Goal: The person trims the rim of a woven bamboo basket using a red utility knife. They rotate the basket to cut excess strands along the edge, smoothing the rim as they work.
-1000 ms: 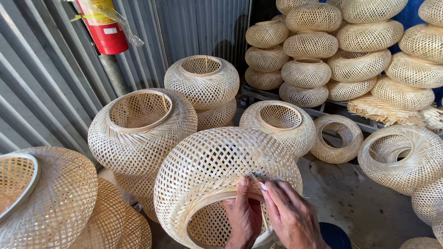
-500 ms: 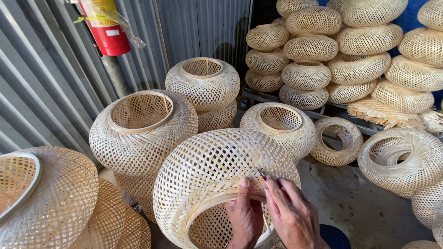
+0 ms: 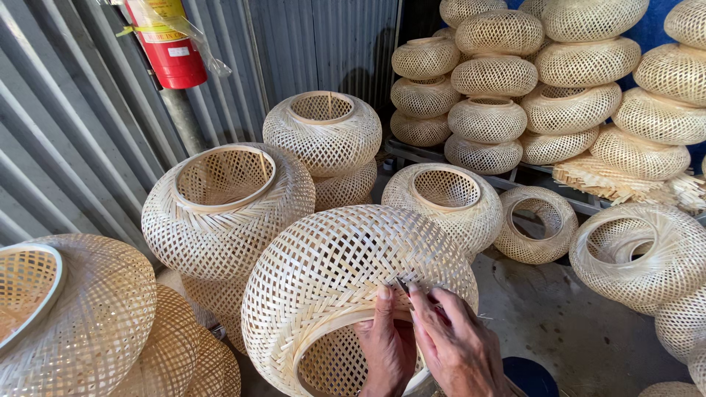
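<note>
The person's left hand [image 3: 386, 345] and right hand [image 3: 456, 345] press side by side against the near rim of a round woven bamboo shade [image 3: 353, 287], which sits tilted, its opening facing the person. The left grip is closed, thumb and fingers pinching a weave strip at the rim. The right grip is closed around a thin dark tool [image 3: 401, 285] whose tip pokes into the weave just above both thumbs. To the left of the hands stands a larger shade with a ringed opening [image 3: 220, 206]; beyond it another shade [image 3: 323, 132] rests on a second one. Far up and right, stacked shades [image 3: 559, 81] fill a rack. A red fire extinguisher [image 3: 165, 44] hangs on the corrugated wall [image 3: 66, 140].
</note>
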